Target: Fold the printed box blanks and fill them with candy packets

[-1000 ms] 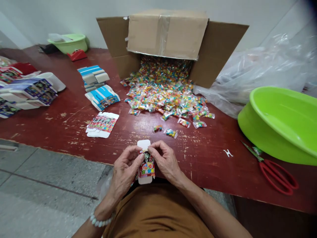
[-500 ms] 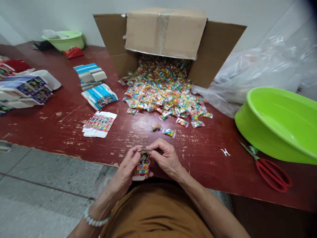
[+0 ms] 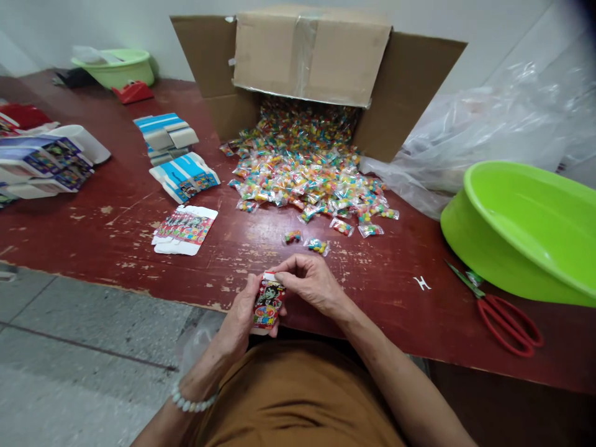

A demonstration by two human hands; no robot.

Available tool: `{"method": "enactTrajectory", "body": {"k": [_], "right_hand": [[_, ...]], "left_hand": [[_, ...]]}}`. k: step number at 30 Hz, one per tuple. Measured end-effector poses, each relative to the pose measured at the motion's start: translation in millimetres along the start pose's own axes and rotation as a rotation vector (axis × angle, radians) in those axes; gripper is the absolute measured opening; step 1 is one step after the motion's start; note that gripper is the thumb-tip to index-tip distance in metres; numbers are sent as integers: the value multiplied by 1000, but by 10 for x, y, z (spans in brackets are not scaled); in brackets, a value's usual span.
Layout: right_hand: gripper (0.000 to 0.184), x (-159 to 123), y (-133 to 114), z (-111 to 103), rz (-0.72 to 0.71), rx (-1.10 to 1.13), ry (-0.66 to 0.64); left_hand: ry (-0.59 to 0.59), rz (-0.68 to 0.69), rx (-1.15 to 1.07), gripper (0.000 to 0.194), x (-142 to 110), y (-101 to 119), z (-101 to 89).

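Note:
Near the table's front edge, a small red printed candy box (image 3: 269, 302) stands upright in my left hand (image 3: 242, 313), whose fingers wrap around its sides and back. My right hand (image 3: 311, 282) pinches the top end flap of the same box between thumb and fingers. Just beyond the hands lie two small clear candy packets (image 3: 317, 246), filled with coloured sweets. Left of them rests a fanned stack of flattened red and white boxes (image 3: 186, 230).
A tipped cardboard carton (image 3: 307, 56) spills a pile of candy packets (image 3: 302, 177) onto the red table (image 3: 107, 248). Blue-striped flat boxes (image 3: 184, 177) lie left. At right are a green basin (image 3: 488, 242), red-handled scissors (image 3: 507, 323) and plastic sheeting (image 3: 493, 124).
The box's top flap has been bent downward by my right hand, and the box front now shows more fully. My left hand still holds the box.

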State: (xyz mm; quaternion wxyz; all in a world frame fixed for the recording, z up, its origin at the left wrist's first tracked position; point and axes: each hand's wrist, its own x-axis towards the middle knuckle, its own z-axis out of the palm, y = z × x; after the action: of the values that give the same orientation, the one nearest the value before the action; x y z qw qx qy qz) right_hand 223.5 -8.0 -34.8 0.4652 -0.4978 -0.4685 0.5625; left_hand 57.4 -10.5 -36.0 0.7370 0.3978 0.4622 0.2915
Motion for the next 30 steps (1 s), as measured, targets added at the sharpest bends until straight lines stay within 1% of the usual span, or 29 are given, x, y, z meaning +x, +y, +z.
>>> {"method": "enactTrajectory", "body": {"k": [2, 5, 6, 7, 9, 12, 13, 14, 16, 18, 19, 20, 21, 23, 25, 26, 27, 28, 29, 30], "right_hand": [[15, -25, -22, -13, -72, -51, -33], [19, -70, -54, -36, -157, -88, -167], [19, -80, -57, -44, -191, -111, -192], [18, -85, -53, -51, -231, -149, -201], [14, -79, -23, -69, -305, -280, -178], [14, -22, 57, -140, -330, -439, -140], [15, 11, 86, -188, -328, -468, -106], [17, 49, 114, -248, -321, -501, -44], [19, 133, 164, -400, -276, -628, 160], [24, 210, 210, -561, -154, -857, 386], [26, 240, 231, -632, -88, -953, 453], [26, 260, 250, -691, -36, -1020, 487], [24, 271, 267, -735, -4, -1055, 490], [18, 263, 287, -773, -9, -1031, 447], [13, 212, 276, -737, -56, -885, 375], [11, 170, 256, -690, -73, -768, 324], [12, 117, 228, -626, -74, -629, 252], [13, 54, 193, -547, -57, -483, 164], [16, -14, 154, -458, -29, -343, 69], [18, -85, 114, -363, 11, -226, -33]], "left_hand": [[16, 8, 12, 76, 2, -18, -18], [48, -18, -15, 79, 18, -28, -13], [50, -29, -44, 80, 25, -27, -1], [47, -39, -81, 80, 31, -26, 14], [31, -62, -160, 76, 26, -30, 52], [-25, -83, -253, 62, -38, -73, 101], [-50, -91, -277, 57, -72, -99, 110], [-78, -109, -295, 53, -110, -127, 113], [-134, -175, -304, 48, -184, -181, 91], [-166, -239, -272, 45, -243, -212, 13], [-170, -249, -238, 43, -265, -210, -55], [-172, -243, -188, 40, -282, -196, -142], [-182, -225, -116, 37, -294, -168, -249], [-250, -186, 116, 32, -305, -84, -500], [-349, -162, 412, 27, -308, 5, -753], [-389, -217, 537, 24, -307, 39, -860], [-422, -281, 613, 22, -304, 62, -946], [-455, -338, 648, 22, -298, 72, -1006], [-479, -368, 631, 24, -289, 70, -1039], [-481, -353, 570, 27, -277, 59, -1046]]}}
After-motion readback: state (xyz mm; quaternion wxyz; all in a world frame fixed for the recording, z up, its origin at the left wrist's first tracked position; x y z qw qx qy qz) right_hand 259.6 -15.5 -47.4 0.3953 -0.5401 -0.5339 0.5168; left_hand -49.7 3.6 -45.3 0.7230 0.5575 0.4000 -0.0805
